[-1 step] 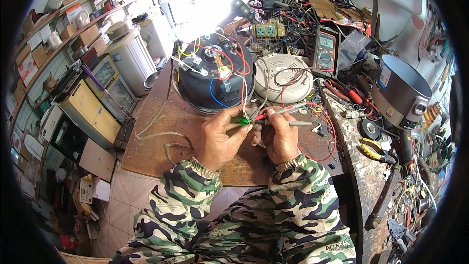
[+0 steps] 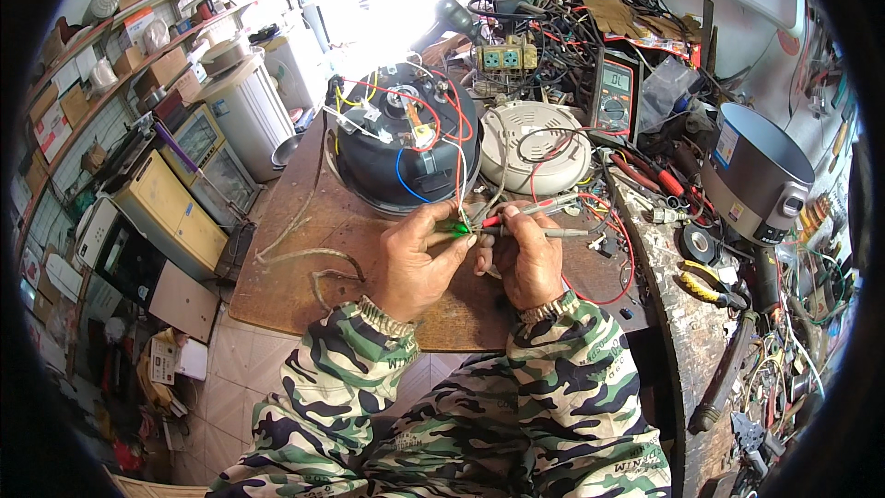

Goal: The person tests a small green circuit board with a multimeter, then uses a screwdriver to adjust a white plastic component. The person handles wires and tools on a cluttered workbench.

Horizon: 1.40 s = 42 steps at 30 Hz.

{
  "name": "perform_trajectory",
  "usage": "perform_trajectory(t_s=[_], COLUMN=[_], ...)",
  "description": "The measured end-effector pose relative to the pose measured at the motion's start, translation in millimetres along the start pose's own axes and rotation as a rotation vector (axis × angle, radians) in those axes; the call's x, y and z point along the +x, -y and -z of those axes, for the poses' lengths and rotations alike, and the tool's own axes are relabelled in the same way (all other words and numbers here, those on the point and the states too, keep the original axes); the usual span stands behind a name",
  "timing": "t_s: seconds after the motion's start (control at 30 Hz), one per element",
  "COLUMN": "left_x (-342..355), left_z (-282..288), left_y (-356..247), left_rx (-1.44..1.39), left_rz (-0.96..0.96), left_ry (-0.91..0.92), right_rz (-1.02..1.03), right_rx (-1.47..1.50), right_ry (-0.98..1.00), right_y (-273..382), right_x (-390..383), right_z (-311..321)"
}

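Note:
Near the middle of the wooden bench (image 2: pixel 286 286), my left hand (image 2: pixel 424 263) pinches a small green part (image 2: pixel 458 227) with thin wires. My right hand (image 2: pixel 525 258) grips the multimeter probes, a red-tipped one (image 2: pixel 516 213) and a grey one (image 2: pixel 562 232), their tips close to the green part. Behind my hands sits a black round appliance body (image 2: pixel 383 166) with red, yellow, white and blue wires. A cream slotted round cover (image 2: pixel 530 138) is beside it. The orange-grey multimeter (image 2: pixel 612 97) stands at the back right, its red lead looping down to the bench.
A steel cooker pot (image 2: pixel 747 171) stands at the right, above pliers (image 2: pixel 701 281), black tape (image 2: pixel 696 242) and scattered tools. Tangled cables and a socket block (image 2: pixel 505 58) fill the back. Shelves, boxes and old appliances (image 2: pixel 171 212) line the left, beside a tiled floor.

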<state>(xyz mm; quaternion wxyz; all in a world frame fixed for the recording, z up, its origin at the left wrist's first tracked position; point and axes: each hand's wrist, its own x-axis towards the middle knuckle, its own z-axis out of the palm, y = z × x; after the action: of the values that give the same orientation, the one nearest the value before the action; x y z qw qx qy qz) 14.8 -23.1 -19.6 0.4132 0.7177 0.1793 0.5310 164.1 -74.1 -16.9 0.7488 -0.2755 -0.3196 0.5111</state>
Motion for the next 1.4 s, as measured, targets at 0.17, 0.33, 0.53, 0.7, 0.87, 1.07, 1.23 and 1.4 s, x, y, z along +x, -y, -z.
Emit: perform_trajectory(t_s=[0.17,0.33,0.53,0.7,0.87,1.07,1.23,1.4], left_x=[0.1,0.5,0.4,0.6,-0.1,0.0,0.1,1.4], left_z=[1.4,0.3,1.1,0.6,0.4,0.5,1.1,1.8], left_y=[0.4,-1.2,-0.5,-1.9,-3.4,-3.0,-0.6,-4.1], left_rx=[0.001,-0.004,0.024,0.006,0.004,-0.007,0.01,0.093], left_rz=[0.003,0.003,-0.001,0.001,0.023,0.021,-0.01,-0.052], left_ry=[0.007,0.002,-0.007,-0.004,-0.012,-0.001,-0.003,-0.006], right_rz=[0.001,0.003,-0.004,-0.002,-0.007,-0.015,-0.026,-0.021], right_rx=[0.0,0.006,0.001,0.003,-0.002,0.015,0.018,0.008], right_ry=[-0.004,0.005,-0.014,-0.016,-0.002,-0.018,-0.007,-0.064], right_y=[0.3,0.0,0.5,0.7,1.1,1.8,4.0,4.5], right_x=[0.1,0.4,0.2,0.5,0.1,0.0,-1.9,-2.4], right_z=[-1.1,-0.5,-1.6,-1.4,-1.7,-2.7,-4.1,-4.1])
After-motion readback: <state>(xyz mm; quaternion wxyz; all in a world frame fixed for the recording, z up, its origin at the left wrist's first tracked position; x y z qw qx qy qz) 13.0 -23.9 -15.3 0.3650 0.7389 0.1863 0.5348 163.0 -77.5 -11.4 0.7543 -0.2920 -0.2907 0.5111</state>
